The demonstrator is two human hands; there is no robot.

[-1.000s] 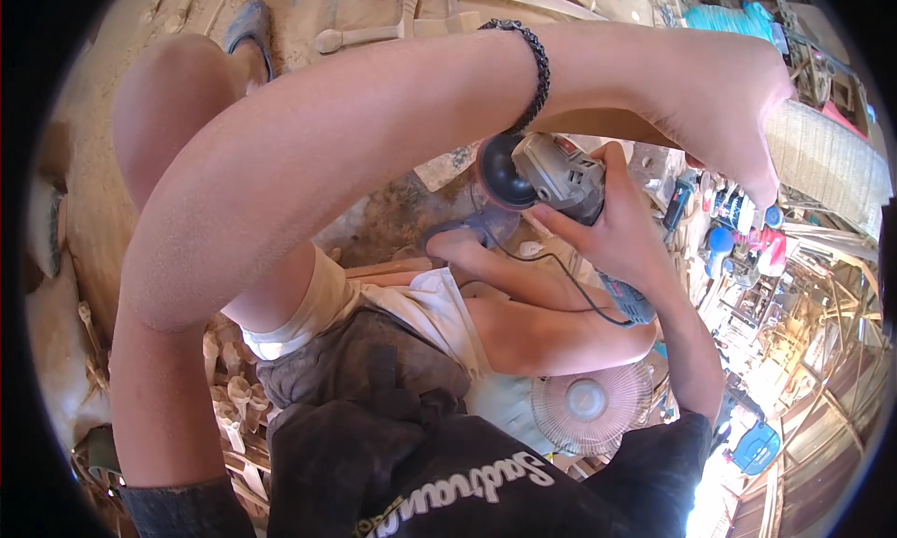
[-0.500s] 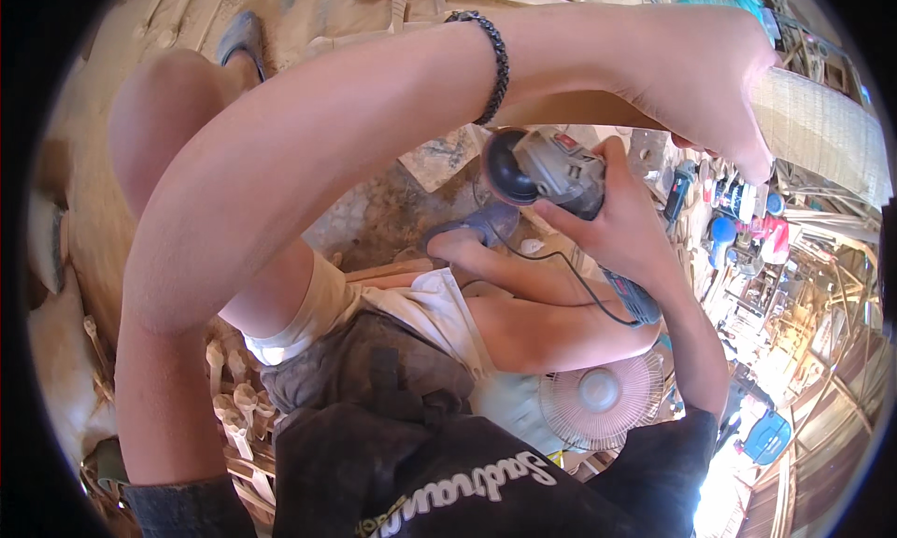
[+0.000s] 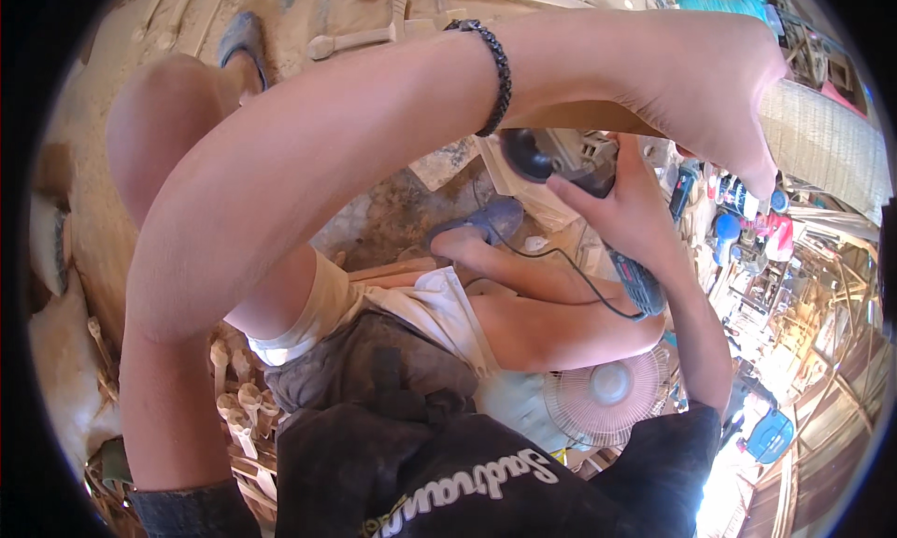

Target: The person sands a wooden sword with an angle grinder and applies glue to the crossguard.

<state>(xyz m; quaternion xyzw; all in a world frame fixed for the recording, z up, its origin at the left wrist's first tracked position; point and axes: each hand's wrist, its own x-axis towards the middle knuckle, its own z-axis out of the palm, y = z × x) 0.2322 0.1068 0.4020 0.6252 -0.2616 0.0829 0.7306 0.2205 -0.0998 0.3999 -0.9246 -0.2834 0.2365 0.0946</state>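
Observation:
My left arm crosses the upper view, a braided dark bracelet on its wrist. At the upper right my left hand (image 3: 715, 90) is closed around a long pale wooden piece (image 3: 827, 141). One end of this wood juts out beyond the hand; another part of it shows beneath my forearm. Below it, my right hand (image 3: 631, 216) grips an angle grinder (image 3: 581, 164) with a round dark disc pad (image 3: 528, 155). The disc's upper edge is hidden behind the left forearm and wood. I cannot tell whether disc and wood touch. The grinder's cable hangs over my leg.
A round fan (image 3: 609, 387) stands beside my leg. Carved wooden pieces lie at the lower left (image 3: 248, 403) and on the dusty floor ahead (image 3: 360, 41). A wooden block (image 3: 444, 164) rests near my sandalled foot (image 3: 481, 222). Tools and clutter, including a blue container (image 3: 768, 435), fill the right side.
My right hand has raised the grinder slightly, so the wood and my left forearm cover more of its head. My left hand has shifted a little to the right with the wood.

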